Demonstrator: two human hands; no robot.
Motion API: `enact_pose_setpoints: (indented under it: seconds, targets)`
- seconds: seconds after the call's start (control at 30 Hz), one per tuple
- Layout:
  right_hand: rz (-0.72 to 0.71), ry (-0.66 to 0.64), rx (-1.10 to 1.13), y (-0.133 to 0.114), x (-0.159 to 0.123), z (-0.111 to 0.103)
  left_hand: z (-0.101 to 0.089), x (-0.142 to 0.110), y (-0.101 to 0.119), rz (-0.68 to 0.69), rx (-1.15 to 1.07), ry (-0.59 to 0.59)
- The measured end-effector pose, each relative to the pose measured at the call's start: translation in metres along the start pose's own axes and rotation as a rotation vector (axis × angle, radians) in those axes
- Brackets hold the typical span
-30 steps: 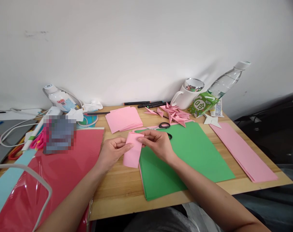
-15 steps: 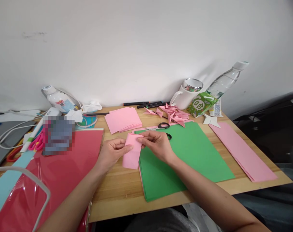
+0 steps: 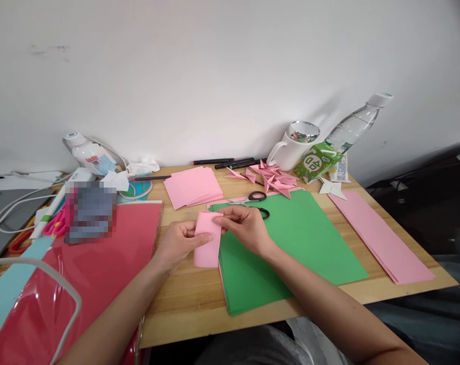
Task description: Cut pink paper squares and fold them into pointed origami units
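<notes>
Both my hands hold a small folded pink paper [image 3: 208, 243] just above the wooden table [image 3: 184, 299]. My left hand [image 3: 179, 242] pinches its left edge, thumb on top. My right hand [image 3: 245, 227] pinches the top right corner, fingers curled. Under the right wrist lies a stack of green sheets [image 3: 291, 243]. A black-handled pair of scissors [image 3: 257, 198] lies just beyond my right hand.
A stack of pink squares [image 3: 194, 186], folded pink pieces [image 3: 273, 177], black pens [image 3: 230, 163], a white mug [image 3: 293, 145], a water bottle [image 3: 351, 126] and a green packet [image 3: 316, 161] stand at the back. Pink strips [image 3: 382, 235] lie right, red sheets [image 3: 101, 263] left.
My left hand has shifted slightly along the pink paper's edge and the paper sits a little more upright. Otherwise little has moved.
</notes>
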State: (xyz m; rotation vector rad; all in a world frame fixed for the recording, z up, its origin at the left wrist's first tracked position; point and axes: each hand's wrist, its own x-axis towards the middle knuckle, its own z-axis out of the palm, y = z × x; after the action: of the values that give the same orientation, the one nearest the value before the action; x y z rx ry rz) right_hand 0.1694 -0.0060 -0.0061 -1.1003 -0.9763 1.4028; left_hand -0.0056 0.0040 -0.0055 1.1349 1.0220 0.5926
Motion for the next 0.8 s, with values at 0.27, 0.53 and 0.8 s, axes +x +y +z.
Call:
enact_pose_setpoints:
  seconds: [0.27, 0.53, 0.8]
  targets:
    - [-0.044, -0.022, -0.042, 0.0046, 0.0005, -0.0026, 0.0001, -0.0009, -0.0020, -0.009, 0.011, 0.018]
    - [-0.062, -0.019, -0.046, 0.0029, 0.0002, -0.0012, -0.0004, -0.0001, -0.0028, 0.006, 0.021, 0.023]
    - [-0.041, 0.002, -0.054, -0.0029, -0.0012, 0.0004, 0.0003, -0.0003, -0.0015, 0.014, 0.023, 0.002]
